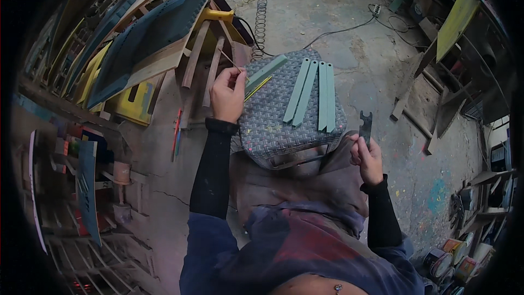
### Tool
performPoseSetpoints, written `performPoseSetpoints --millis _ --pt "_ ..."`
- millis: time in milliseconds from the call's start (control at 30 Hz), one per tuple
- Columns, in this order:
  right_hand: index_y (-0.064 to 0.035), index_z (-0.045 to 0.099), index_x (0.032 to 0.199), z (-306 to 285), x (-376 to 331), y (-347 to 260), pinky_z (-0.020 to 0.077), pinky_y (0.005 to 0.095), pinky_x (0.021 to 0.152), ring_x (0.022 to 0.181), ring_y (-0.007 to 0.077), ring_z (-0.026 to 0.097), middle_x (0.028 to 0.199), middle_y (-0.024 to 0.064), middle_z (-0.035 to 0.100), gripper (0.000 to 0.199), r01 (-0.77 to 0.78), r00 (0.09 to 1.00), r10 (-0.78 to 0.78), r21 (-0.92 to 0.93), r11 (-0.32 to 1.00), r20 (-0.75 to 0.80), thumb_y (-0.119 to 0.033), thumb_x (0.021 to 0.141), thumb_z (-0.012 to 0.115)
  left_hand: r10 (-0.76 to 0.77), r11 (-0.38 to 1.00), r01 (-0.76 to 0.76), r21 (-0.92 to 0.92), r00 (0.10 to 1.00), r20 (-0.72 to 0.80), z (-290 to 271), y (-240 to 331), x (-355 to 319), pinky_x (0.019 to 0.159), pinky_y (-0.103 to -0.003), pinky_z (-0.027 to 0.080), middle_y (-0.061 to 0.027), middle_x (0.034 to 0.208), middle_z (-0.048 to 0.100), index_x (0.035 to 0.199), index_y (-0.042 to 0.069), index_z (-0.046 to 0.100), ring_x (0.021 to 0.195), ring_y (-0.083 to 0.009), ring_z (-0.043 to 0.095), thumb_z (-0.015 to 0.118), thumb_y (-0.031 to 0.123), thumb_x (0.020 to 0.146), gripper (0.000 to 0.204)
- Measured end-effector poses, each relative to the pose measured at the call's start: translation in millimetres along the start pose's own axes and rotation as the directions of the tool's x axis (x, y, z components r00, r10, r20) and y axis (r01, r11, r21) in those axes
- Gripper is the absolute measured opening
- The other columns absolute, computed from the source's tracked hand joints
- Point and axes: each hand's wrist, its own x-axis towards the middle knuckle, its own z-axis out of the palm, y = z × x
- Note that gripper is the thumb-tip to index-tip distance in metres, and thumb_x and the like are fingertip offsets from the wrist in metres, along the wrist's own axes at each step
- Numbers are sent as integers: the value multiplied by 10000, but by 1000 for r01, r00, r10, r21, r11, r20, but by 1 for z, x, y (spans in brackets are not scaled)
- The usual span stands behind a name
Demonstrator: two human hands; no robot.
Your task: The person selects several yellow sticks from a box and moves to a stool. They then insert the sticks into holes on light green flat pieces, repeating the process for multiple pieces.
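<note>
My left hand (228, 95) is closed, with a thin wooden stick (230, 60) pinched between thumb and fingers. It is at the left edge of a grey woven stool (273, 112). Right beside its fingertips a pale green strip (267, 72) lies slantwise on the seat, along with thin yellow sticks (257, 88). Several more green strips (311, 95), each with a small hole near its far end, lie side by side on the seat's right half. My right hand (367, 159) grips a dark flat open-ended wrench (365, 127), jaw upward, off the stool's near right corner.
Wooden frames and a large dark blue panel (147, 43) lean at the left. Coloured pencil-like sticks (177, 134) are at the stool's left. A black cable (341, 31) crosses the concrete floor. At the right stand a yellow board (457, 22) and paint cans (438, 262).
</note>
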Motion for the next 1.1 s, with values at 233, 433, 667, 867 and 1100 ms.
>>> performPoseSetpoints --millis 233,433,667,867,1100 --pt "10 542 1144 -6 -3 -6 303 249 543 584 87 396 642 -8 437 511 55 998 -53 165 985 -15 -418 1000 302 -81 992 92 -92 990 112 -22 47 -69 706 -260 518 -109 851 678 913 -62 603 797 -131 659 569 -22 892 56" --pt "5 533 1193 34 -1 -31 277 234 538 600 81 376 673 -23 409 597 124 991 -126 49 991 39 -500 984 295 -43 999 39 24 966 254 -39 46 -94 773 -268 512 -104 879 682 914 -59 606 840 -143 654 556 -34 902 57" --pt "-19 566 1160 68 4 -74 263 206 534 590 45 346 679 -55 412 450 105 965 -21 -313 944 260 -394 992 383 26 998 -41 49 961 277 -41 30 -111 726 -284 512 -112 841 672 885 -53 622 795 -190 664 571 -52 867 54" --pt "25 557 1039 123 19 -117 398 309 556 562 183 521 644 99 518 167 320 896 -92 -487 813 435 -89 968 458 18 999 -26 38 981 194 -38 26 -119 692 -298 509 -118 841 662 864 -36 624 771 -220 660 581 -68 843 57" --pt "13 551 998 191 27 -170 424 445 588 662 419 569 680 224 549 117 652 712 -253 -483 584 655 -52 914 503 47 997 -56 45 984 171 -41 25 -122 670 -303 500 -111 837 652 893 -12 628 757 -239 652 600 -44 849 61"
